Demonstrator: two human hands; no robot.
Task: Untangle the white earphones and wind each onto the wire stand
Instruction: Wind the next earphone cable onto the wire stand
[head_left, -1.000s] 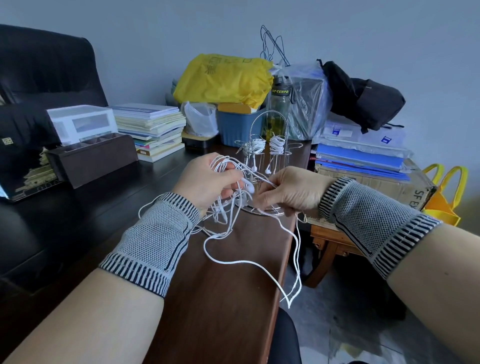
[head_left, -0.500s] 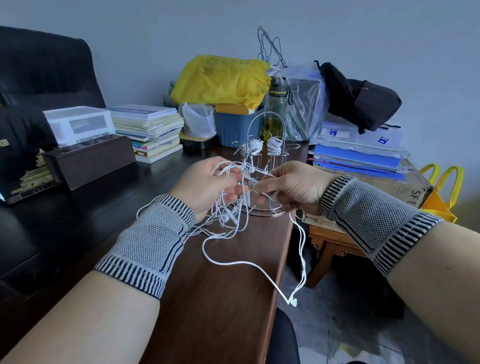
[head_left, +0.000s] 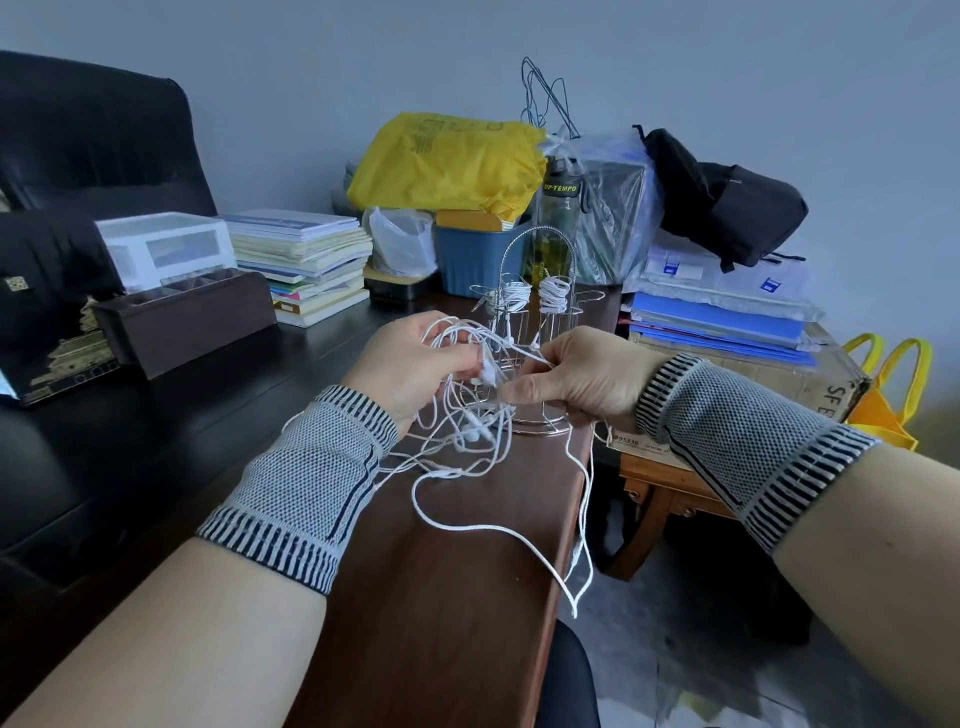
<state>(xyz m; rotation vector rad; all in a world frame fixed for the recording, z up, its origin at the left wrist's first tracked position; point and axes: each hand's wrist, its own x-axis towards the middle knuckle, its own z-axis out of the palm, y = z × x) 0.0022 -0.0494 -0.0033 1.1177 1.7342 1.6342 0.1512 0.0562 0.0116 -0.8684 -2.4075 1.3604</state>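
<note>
A tangle of white earphones (head_left: 470, 431) hangs between my two hands above the brown wooden table (head_left: 447, 597). My left hand (head_left: 408, 366) grips a bunch of the cords and an earbud. My right hand (head_left: 576, 376) pinches a cord close to the left fingers. Loose loops trail down over the table's right edge. Just behind my hands stands the silver wire stand (head_left: 535, 312), with two white cords wound on its posts.
A blue bin (head_left: 470, 257), a yellow bag (head_left: 452, 166), a bottle (head_left: 556, 228) and stacked books (head_left: 306, 260) crowd the table's far end. A dark organiser box (head_left: 182, 322) sits at left. Folders on a carton (head_left: 727, 332) stand at right, past the table edge.
My hands have stayed close together on the tangle, and the hanging loop at the right edge has swung slightly. The view has shifted a little.
</note>
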